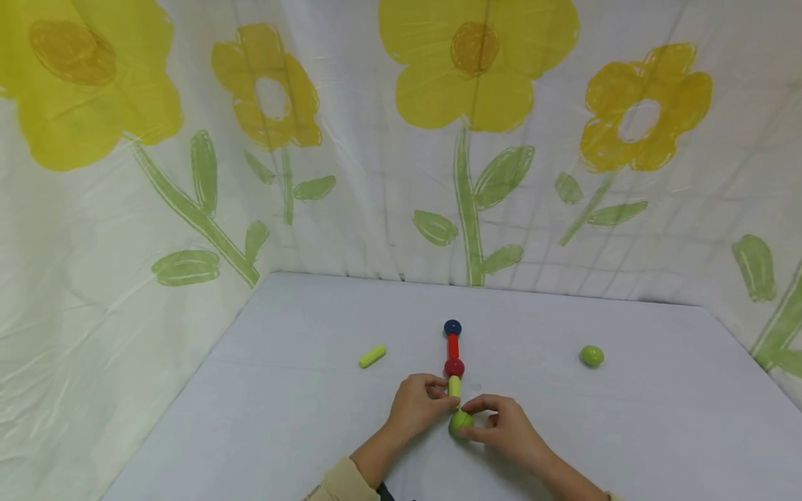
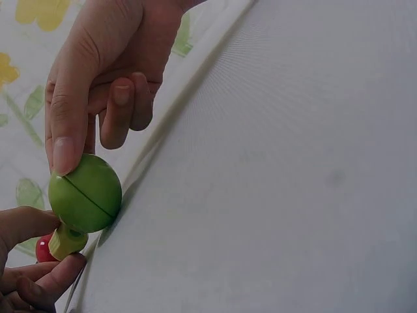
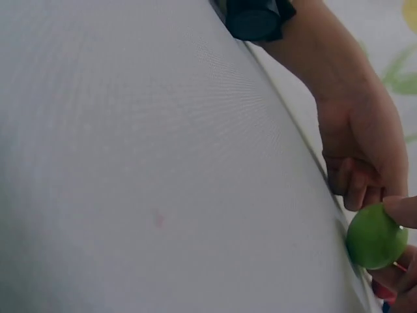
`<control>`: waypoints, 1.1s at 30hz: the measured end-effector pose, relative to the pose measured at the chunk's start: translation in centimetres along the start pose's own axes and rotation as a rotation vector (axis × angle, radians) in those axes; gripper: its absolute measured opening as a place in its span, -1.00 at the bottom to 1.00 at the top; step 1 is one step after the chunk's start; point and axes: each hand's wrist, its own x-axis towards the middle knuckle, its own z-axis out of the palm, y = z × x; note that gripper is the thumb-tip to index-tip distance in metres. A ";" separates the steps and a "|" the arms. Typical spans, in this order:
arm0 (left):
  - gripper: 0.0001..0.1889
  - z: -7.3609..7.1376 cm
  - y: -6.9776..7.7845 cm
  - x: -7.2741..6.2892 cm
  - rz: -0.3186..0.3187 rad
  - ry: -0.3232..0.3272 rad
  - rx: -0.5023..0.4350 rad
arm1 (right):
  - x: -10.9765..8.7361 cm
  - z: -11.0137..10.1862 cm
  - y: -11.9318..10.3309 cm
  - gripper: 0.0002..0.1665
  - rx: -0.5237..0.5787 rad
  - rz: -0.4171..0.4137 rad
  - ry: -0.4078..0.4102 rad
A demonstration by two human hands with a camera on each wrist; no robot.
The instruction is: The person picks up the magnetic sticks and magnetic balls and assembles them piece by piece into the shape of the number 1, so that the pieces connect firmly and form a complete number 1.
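My left hand [image 1: 418, 403] pinches a short yellow-green stick [image 1: 454, 387] between thumb and fingers. My right hand [image 1: 509, 430] grips a green ball [image 1: 461, 423] at the near end of that stick, its thumb on the ball. Beyond the stick, a red ball [image 1: 454, 367], a red stick [image 1: 453, 346] and a dark blue ball [image 1: 452, 327] line up away from me, end to end. In the left wrist view the green ball [image 2: 85, 193] shows a thin groove and meets the stick's end [image 2: 67, 242]; whether the two are joined cannot be told.
A loose yellow-green stick [image 1: 372, 356] lies left of the row. Another green ball [image 1: 592, 356] sits to the right. Both rest on the white table [image 1: 301, 313], which ends at a flower-painted curtain [image 1: 370, 209]. A black wrist device [image 3: 253, 23] is on the left arm.
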 end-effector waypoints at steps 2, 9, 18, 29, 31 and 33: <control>-0.64 0.0 0.0 0.0 0.001 0.001 0.002 | 0.0 0.2 0.0 -0.56 0.004 0.018 0.003; -0.63 -0.2 0.1 -0.1 -0.027 -0.014 0.009 | 0.0 0.4 -0.2 -0.56 0.020 0.026 -0.008; -0.62 0.0 -0.1 0.0 0.002 -0.005 0.010 | 0.1 0.7 -0.4 -0.55 0.061 0.051 0.032; -0.63 0.0 -0.2 0.2 -0.018 -0.014 0.008 | 0.3 0.8 -0.3 -0.54 0.088 0.091 0.049; -0.63 -0.1 -0.1 0.2 -0.020 -0.013 0.006 | 0.3 0.8 -0.3 -0.53 0.088 0.093 0.049; -0.63 -0.1 -0.2 0.3 -0.022 -0.013 0.005 | 0.4 0.8 -0.4 -0.53 0.090 0.097 0.049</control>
